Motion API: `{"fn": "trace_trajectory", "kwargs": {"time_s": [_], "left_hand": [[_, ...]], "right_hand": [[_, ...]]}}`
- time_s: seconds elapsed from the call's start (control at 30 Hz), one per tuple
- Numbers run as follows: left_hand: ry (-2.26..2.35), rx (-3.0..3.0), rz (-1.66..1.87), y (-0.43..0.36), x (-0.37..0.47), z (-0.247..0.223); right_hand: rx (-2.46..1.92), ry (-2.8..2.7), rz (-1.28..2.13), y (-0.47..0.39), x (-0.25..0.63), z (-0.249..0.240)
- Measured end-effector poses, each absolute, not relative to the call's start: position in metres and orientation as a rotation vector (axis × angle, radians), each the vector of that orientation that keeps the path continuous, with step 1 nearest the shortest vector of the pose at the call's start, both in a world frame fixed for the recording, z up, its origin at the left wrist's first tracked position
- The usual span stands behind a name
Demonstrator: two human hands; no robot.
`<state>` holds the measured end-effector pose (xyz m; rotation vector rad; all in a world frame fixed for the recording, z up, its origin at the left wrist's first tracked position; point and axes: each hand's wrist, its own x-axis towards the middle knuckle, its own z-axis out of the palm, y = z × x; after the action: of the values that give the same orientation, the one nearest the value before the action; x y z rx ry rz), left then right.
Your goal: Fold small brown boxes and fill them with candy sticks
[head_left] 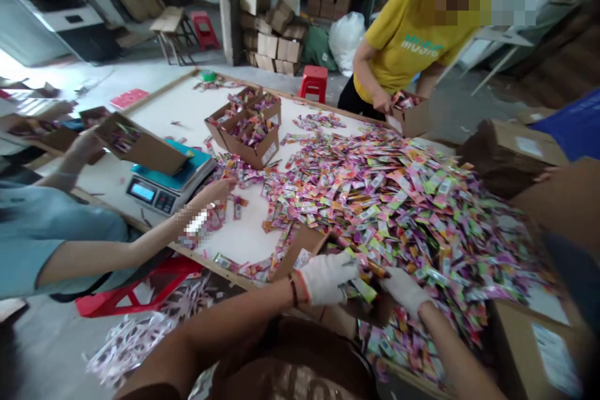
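Observation:
Both my hands wear white gloves and work at an open cardboard box [300,249] by the near edge of the table. My left hand [328,278] reaches over the box, its fingers curled on small colourful packets [365,290]. Facing it, my right hand [405,289] has its fingers closed at the same packets, by an orange one. The hands are a short way apart, with the packets between them. A large heap of pink, green and purple packets [398,194] spreads just beyond.
At left, a co-worker's arm [140,256] reaches over the table beside a scale [171,175] with a tilted box on it. Filled boxes [248,131] stand mid-table. Across, a person in yellow [407,37] holds a box. Cartons [529,350] lie at right.

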<state>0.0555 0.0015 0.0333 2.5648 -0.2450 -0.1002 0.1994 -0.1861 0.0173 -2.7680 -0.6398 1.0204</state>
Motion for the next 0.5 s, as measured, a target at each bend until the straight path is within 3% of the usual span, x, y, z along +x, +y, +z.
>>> {"fn": "trace_trajectory", "kwargs": {"time_s": [0.13,0.23,0.3,0.5], "left_hand": [[0.424,2.156,0.393,0.037,-0.011,0.013],[0.928,1.639,0.318,0.057,-0.045,-0.026],[0.981,1.44,0.266,0.073,-0.058,-0.043],[1.235,1.865,0.055,0.18,-0.075,-0.03]], "right_hand": [[-2.507,-0.55,1.049,-0.18,0.196,0.02],[-2.246,-0.545,1.049,-0.142,0.17,0.027],[-2.131,-0.616,1.106,-0.095,0.141,0.028],[-2.015,-0.714,1.163,0.079,0.044,-0.009]]}}
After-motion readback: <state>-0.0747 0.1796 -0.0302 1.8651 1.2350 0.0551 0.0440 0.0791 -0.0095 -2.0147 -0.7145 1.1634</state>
